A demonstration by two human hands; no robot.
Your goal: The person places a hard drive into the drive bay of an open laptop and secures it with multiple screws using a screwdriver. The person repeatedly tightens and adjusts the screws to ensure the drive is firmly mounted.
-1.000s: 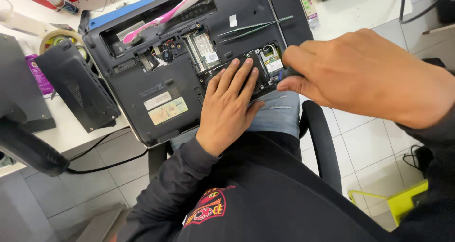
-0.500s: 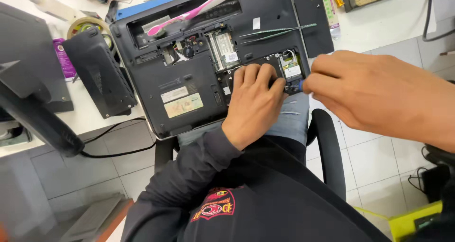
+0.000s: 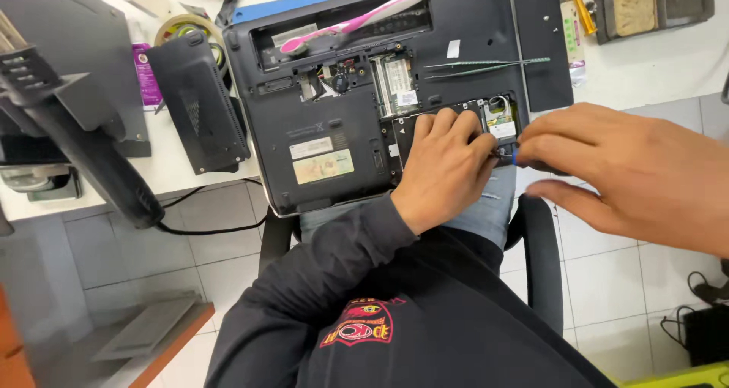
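Observation:
A black laptop (image 3: pixel 319 130) lies bottom up, half on the white desk and half over my lap, with its bays uncovered. My left hand (image 3: pixel 444 168) lies flat on the open bay at the laptop's near right corner, fingers spread and holding nothing. My right hand (image 3: pixel 630 168) pinches a thin dark screwdriver with a blue band (image 3: pixel 513 155). Its tip points at the small card (image 3: pixel 501 122) in that corner, just beside my left fingertips.
Green tweezers (image 3: pixel 486 65) and a pink tool (image 3: pixel 357 20) lie on the laptop. A black cover (image 3: pixel 199 103), a tape roll (image 3: pixel 178 31) and a black stand (image 3: pixel 91 152) are at the left. A black panel (image 3: pixel 541 46) and a tray (image 3: pixel 653 4) are at the right. A chair armrest (image 3: pixel 543 259) is below.
My right hand has drawn back to the right, off the corner bay, so the card shows. My left hand stays on the laptop. The view has shifted.

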